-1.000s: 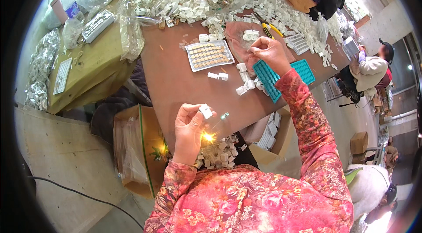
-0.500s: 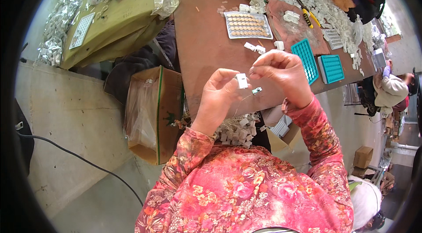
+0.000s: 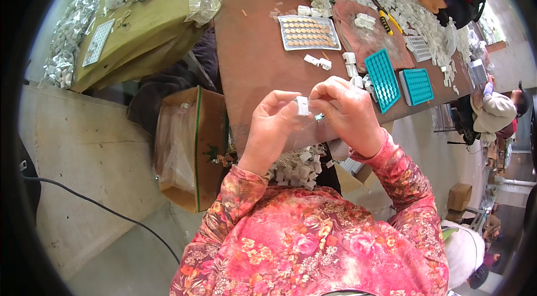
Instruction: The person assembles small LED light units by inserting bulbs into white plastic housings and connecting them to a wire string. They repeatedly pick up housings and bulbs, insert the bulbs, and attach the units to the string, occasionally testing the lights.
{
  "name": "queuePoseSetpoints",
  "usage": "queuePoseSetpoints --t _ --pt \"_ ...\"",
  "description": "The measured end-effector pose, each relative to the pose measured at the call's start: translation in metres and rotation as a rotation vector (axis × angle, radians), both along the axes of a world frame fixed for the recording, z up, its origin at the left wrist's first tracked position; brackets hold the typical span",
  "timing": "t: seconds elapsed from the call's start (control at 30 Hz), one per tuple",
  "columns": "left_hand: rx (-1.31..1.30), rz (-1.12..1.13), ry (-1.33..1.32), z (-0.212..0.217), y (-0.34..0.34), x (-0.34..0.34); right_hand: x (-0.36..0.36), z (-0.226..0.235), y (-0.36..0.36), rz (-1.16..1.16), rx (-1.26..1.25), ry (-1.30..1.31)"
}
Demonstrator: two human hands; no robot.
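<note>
Between the thumb and fingers of my left hand (image 3: 273, 122) is a small white plastic housing (image 3: 302, 106), held upright above the near edge of the brown table (image 3: 246, 61). Close on its right side, my right hand (image 3: 348, 111) has its thumb and fingertips pinched together. Whatever sits in that pinch is too small to make out. A tiny green circuit board (image 3: 319, 117) shows just under the right fingertips, partly covered by them. Beyond the hands, several loose white housings (image 3: 318, 61) lie on the table.
A white tray of round copper-coloured discs (image 3: 310, 33) stands farther back. To the right are a tilted teal tray (image 3: 382, 81), a second teal tray (image 3: 417, 86) and yellow-black pliers (image 3: 386, 22). White parts are heaped behind. An open cardboard box (image 3: 196, 150) stands left below the table.
My right hand has come down and left, closer to the white housing. The green board, hanging in the open before, is now partly behind the fingertips. My left hand keeps its hold.
</note>
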State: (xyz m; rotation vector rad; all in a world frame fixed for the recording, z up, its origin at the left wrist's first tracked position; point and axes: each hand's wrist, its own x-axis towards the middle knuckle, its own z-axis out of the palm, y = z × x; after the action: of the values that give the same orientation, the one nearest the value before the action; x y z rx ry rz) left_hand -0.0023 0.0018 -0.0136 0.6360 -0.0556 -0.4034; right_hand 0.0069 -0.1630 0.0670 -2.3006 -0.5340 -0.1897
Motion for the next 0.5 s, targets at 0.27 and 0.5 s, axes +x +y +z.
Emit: queuePoseSetpoints --t 0.27,0.5 --pt "0.073 0.053 0.002 0.001 -0.005 -0.001 -0.003 -0.002 0.0 0.039 -0.049 -0.096" --pt "0.069 0.01 -0.048 -0.001 -0.003 0.001 -0.006 -0.013 0.002 0.015 0.105 0.017"
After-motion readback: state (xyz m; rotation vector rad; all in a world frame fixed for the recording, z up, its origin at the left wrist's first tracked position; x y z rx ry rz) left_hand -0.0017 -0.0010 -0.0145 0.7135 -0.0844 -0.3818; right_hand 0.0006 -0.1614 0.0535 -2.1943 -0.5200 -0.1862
